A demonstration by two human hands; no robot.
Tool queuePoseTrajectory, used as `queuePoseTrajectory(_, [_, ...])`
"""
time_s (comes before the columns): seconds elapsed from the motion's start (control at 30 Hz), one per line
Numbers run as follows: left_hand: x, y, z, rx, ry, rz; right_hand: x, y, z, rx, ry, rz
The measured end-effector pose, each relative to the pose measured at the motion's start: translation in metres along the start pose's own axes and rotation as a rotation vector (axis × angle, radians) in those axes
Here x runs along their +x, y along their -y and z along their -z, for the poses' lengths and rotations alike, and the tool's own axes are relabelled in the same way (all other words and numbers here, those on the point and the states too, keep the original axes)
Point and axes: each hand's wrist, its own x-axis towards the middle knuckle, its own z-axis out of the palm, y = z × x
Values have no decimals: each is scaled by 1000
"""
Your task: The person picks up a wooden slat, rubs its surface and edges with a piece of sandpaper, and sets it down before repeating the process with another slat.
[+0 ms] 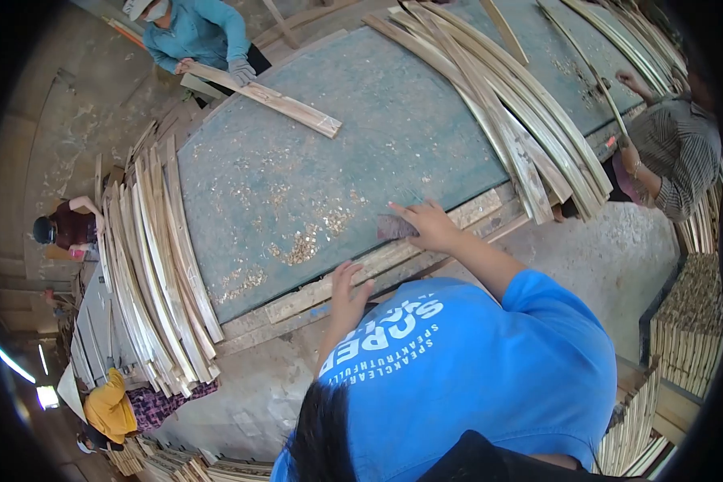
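My right hand [432, 226] is at the table's near edge, its fingers around a small brownish, flat piece [394, 227] that looks like a pad or block. A pale wooden strip [475, 210] runs along this edge, passing beneath both hands. To the left, my left hand [350, 296] rests on or just above the strip, fingers slightly apart and nothing visible in them. Wood chips [305, 243] are scattered on the green-grey tabletop [377, 104] beyond my hands.
Curved wooden strips are piled on the table's left [157, 273] and right [530, 120]. Across the table, a person in teal [205, 36] holds a board [285, 106]. Another person in striped clothing [683, 149] works at the right. People in yellow [108, 408] and maroon [76, 221] are at the left.
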Motion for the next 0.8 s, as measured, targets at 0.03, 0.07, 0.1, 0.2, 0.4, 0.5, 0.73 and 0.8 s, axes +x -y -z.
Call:
queuePoseTrajectory(0.03, [8,-14,-6,-182,37,62,-3,8,7,-8,-7,18])
queuePoseTrajectory(0.07, [13,-24,-13,-366,76,121,-7,17,11,45,4,89])
queuePoseTrajectory(0.1, [20,-17,-26,-385,47,130,-13,25,16,98,16,158])
queuePoseTrajectory(0.2, [37,-32,-34,-457,137,245,-37,47,32,197,-69,257])
queuePoseTrajectory(0.4, [35,-61,-40,-793,246,95,-59,44,45,1315,327,-107])
queuePoseTrajectory(0.5, [38,-49,-49,-513,168,-56,-61,40,33,1613,415,-99])
queuePoseTrajectory(0.73, [17,-23,-27,-426,-106,195,-89,-66,28,220,-337,-334])
queuePoseTrajectory(0.8, [5,-16,-16,-439,-158,232,-107,-112,28,-204,-536,-557])
